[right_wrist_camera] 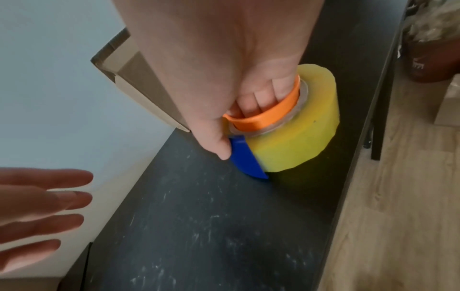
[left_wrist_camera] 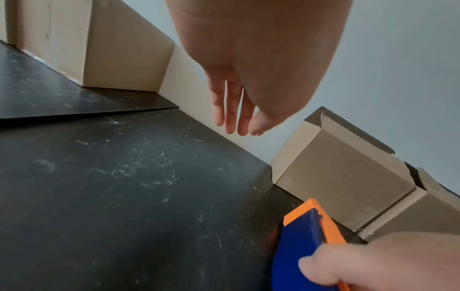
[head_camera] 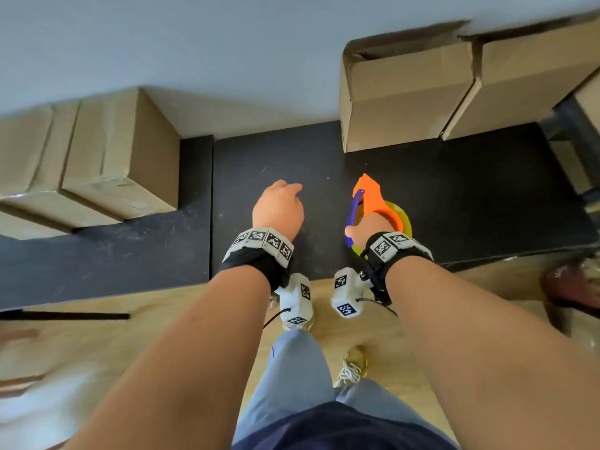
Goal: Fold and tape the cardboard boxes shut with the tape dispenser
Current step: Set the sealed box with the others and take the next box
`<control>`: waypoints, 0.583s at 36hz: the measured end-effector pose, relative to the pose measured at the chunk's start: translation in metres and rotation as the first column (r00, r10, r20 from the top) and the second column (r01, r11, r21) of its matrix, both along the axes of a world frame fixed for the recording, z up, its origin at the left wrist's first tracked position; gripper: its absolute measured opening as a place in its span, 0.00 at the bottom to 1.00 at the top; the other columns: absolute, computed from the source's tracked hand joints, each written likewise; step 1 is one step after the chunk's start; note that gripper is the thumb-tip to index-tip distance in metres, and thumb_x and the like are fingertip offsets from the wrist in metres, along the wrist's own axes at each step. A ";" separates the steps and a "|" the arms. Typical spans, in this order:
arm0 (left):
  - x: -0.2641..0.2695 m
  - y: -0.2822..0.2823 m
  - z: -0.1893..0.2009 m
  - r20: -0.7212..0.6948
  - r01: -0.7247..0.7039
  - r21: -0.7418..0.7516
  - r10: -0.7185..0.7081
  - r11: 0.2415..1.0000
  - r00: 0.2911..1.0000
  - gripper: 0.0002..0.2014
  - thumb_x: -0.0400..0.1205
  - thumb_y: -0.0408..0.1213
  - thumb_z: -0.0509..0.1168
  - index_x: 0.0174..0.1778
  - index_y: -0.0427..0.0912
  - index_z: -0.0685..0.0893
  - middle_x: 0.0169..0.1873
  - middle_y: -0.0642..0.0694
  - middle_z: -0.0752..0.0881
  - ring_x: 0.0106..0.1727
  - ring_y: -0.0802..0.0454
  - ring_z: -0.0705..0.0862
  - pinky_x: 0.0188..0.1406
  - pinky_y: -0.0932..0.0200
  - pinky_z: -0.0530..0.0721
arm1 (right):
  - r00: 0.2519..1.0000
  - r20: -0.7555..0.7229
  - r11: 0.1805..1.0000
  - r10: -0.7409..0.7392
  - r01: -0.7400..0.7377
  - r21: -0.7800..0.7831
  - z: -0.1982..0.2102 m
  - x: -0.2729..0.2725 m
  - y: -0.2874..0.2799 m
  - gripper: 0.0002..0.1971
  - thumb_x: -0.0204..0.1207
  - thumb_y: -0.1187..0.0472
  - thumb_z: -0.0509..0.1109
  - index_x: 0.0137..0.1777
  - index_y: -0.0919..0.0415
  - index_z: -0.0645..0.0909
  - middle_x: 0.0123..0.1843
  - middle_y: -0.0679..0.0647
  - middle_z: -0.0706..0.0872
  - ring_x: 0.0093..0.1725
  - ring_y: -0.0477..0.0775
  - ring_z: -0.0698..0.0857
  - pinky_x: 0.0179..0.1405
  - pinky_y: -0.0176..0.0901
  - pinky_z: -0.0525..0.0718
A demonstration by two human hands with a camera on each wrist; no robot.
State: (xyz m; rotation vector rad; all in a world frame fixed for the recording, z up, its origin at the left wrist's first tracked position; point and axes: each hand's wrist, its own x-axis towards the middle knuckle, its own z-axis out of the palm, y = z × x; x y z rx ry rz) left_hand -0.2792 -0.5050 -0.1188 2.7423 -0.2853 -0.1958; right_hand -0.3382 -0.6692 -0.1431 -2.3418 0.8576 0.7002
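Note:
My right hand [head_camera: 368,227] grips the orange and blue tape dispenser [head_camera: 368,193] with its yellow tape roll [right_wrist_camera: 306,128] on the black table [head_camera: 276,157]. The fingers [right_wrist_camera: 263,98] curl inside the orange ring and the thumb presses the blue blade guard [right_wrist_camera: 246,159]. My left hand [head_camera: 279,206] hovers over the table with straight, relaxed fingers [left_wrist_camera: 231,110], holding nothing. Unsealed cardboard boxes [head_camera: 406,92] stand against the wall at the back right, flaps [left_wrist_camera: 348,130] raised. Closed boxes [head_camera: 120,157] sit at the left.
A grey wall [head_camera: 227,43] backs the table. A second, lower black tabletop [head_camera: 97,254] adjoins on the left. Wooden floor [head_camera: 162,336] lies below, with my legs and shoe [head_camera: 352,368]. A dark red object [head_camera: 568,287] sits on the floor at right.

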 end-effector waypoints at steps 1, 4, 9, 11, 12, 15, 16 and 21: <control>0.005 -0.003 0.002 0.003 0.001 -0.005 -0.001 1.000 1.000 0.20 0.86 0.34 0.53 0.71 0.49 0.79 0.64 0.47 0.79 0.61 0.46 0.80 0.56 0.50 0.81 | 1.000 0.019 1.000 -0.016 0.016 0.012 0.000 0.001 -0.002 0.17 0.84 0.49 0.65 0.40 0.62 0.74 0.35 0.55 0.77 0.39 0.56 0.78 0.43 0.47 0.74; 0.022 -0.017 0.010 0.011 0.017 -0.028 -0.017 0.999 1.000 0.20 0.86 0.35 0.52 0.72 0.50 0.78 0.66 0.48 0.78 0.63 0.47 0.79 0.57 0.50 0.80 | 0.988 0.113 0.994 -0.108 0.107 0.011 0.007 0.006 -0.011 0.19 0.83 0.45 0.62 0.42 0.61 0.77 0.32 0.54 0.78 0.32 0.55 0.78 0.37 0.46 0.75; 0.057 -0.055 0.035 0.045 0.102 -0.078 -0.098 0.992 0.994 0.21 0.86 0.35 0.52 0.74 0.49 0.76 0.69 0.47 0.74 0.68 0.46 0.75 0.60 0.50 0.77 | 0.937 0.119 0.943 -0.327 0.316 0.107 0.041 0.025 -0.043 0.23 0.85 0.50 0.50 0.65 0.66 0.76 0.63 0.68 0.81 0.59 0.65 0.79 0.52 0.47 0.69; 0.070 -0.070 0.047 0.065 0.129 -0.101 -0.123 0.986 0.990 0.20 0.85 0.35 0.53 0.74 0.47 0.76 0.70 0.46 0.73 0.69 0.45 0.73 0.62 0.50 0.77 | 0.928 0.131 0.932 -0.350 0.331 0.145 0.053 0.028 -0.055 0.25 0.86 0.52 0.48 0.68 0.69 0.76 0.70 0.70 0.78 0.64 0.65 0.78 0.54 0.47 0.68; 0.077 -0.078 0.052 0.080 0.151 -0.106 -0.143 0.983 0.987 0.20 0.85 0.34 0.54 0.74 0.46 0.75 0.70 0.45 0.73 0.69 0.44 0.73 0.62 0.50 0.76 | 0.925 0.143 0.931 -0.352 0.331 0.152 0.057 0.030 -0.060 0.25 0.86 0.52 0.48 0.69 0.69 0.76 0.70 0.69 0.78 0.62 0.65 0.78 0.54 0.47 0.68; 0.101 -0.100 0.064 0.105 0.213 -0.085 -0.204 0.973 0.973 0.23 0.84 0.34 0.56 0.77 0.44 0.70 0.73 0.43 0.69 0.71 0.43 0.69 0.64 0.49 0.75 | 0.889 0.184 0.903 -0.420 0.390 0.180 0.064 0.037 -0.073 0.26 0.85 0.47 0.54 0.64 0.69 0.80 0.65 0.67 0.82 0.55 0.64 0.79 0.51 0.48 0.71; 0.109 -0.107 0.067 0.107 0.223 -0.074 -0.215 0.972 0.971 0.25 0.83 0.35 0.57 0.79 0.45 0.67 0.76 0.44 0.66 0.74 0.43 0.67 0.66 0.49 0.74 | 0.875 0.199 0.894 -0.442 0.412 0.178 0.066 0.040 -0.077 0.27 0.84 0.44 0.56 0.63 0.69 0.81 0.63 0.66 0.83 0.55 0.64 0.80 0.50 0.47 0.71; 0.152 -0.140 0.078 0.166 0.270 0.061 -0.277 0.961 0.946 0.34 0.83 0.40 0.61 0.84 0.44 0.54 0.85 0.46 0.47 0.85 0.46 0.46 0.81 0.46 0.58 | 0.853 0.214 0.879 -0.476 0.454 0.147 0.070 0.052 -0.092 0.32 0.80 0.33 0.59 0.56 0.66 0.81 0.49 0.60 0.81 0.48 0.61 0.80 0.46 0.46 0.73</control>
